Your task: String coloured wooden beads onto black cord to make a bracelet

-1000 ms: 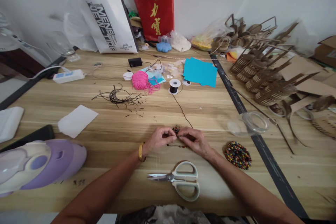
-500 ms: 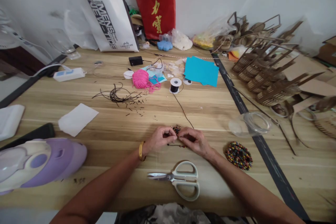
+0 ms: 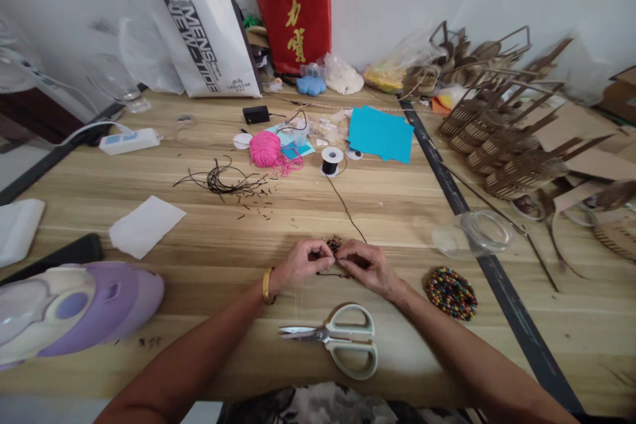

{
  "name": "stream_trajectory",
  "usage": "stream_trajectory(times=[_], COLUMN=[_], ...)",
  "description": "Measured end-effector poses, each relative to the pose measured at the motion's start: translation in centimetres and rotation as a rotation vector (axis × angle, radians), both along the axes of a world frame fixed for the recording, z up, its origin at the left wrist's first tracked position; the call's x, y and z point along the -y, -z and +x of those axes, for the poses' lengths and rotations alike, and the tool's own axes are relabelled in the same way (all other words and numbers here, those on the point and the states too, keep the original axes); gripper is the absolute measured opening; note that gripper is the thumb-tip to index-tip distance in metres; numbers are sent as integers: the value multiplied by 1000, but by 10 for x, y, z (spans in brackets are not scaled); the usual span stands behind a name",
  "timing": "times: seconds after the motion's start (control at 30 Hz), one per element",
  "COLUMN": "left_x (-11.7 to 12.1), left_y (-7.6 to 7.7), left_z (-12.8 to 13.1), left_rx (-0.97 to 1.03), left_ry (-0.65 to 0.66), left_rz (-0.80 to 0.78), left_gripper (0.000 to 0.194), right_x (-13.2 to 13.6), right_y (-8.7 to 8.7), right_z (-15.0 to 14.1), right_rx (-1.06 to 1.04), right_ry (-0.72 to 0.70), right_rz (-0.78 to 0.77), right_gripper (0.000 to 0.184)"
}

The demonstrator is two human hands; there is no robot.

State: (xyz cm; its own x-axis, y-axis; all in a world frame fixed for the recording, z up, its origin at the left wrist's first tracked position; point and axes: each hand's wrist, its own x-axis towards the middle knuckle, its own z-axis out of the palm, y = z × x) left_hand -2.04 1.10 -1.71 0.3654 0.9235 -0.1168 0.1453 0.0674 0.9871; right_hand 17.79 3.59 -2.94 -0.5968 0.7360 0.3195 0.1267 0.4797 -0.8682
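Note:
My left hand [image 3: 307, 258], with a gold bracelet [image 3: 269, 286] at its wrist, pinches with thumb and forefinger. Close against it, my right hand [image 3: 366, 266] pinches too. Between the fingertips is black cord [image 3: 350, 214], which runs from a white spool [image 3: 332, 161] down behind my right hand. A clump of small dark beads [image 3: 334, 244] shows just beyond the fingertips, partly hidden. Below the fingers lies a short cord end with a few beads [image 3: 334, 275]. Scissors [image 3: 332, 338] with pale handles lie nearer my body, blades pointing left.
A coil of multicoloured beads [image 3: 451, 293] lies to the right, below a roll of clear tubing [image 3: 479, 233]. Cut black cords [image 3: 223, 177], pink yarn [image 3: 265, 148] and blue sheets [image 3: 381, 134] are farther back. A purple-and-cream appliance [image 3: 99, 308] stands left, woven baskets [image 3: 511, 146] right.
Both hands keep the same pinch at almost the same spot. The whole view has shifted very slightly; no object has visibly moved.

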Motion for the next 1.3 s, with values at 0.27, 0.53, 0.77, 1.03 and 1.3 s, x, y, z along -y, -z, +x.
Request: stream_trajectory(times=[0.27,0.53,0.77,1.03,1.3], left_x=[0,0,0,0,0], left_y=[-1,-1,-2,2,1], left_z=[1,1,1,1,1], left_rx=[1,0,4,11,19], left_ry=[-6,-3,-9,-1,-2], left_rz=[-8,-20,-26,-30,-16], left_gripper=[17,19,19,19,19], right_x=[-1,-1,-1,0,0], right_y=[-2,-3,-2,-3,-2], right_z=[-1,-1,-1,-1,-1], right_rx=[-1,-5,-11,-24,-18], right_ry=[-21,-30,-16,-8,-3], right_rz=[28,28,23,22,10], right_gripper=[14,14,16,13,11])
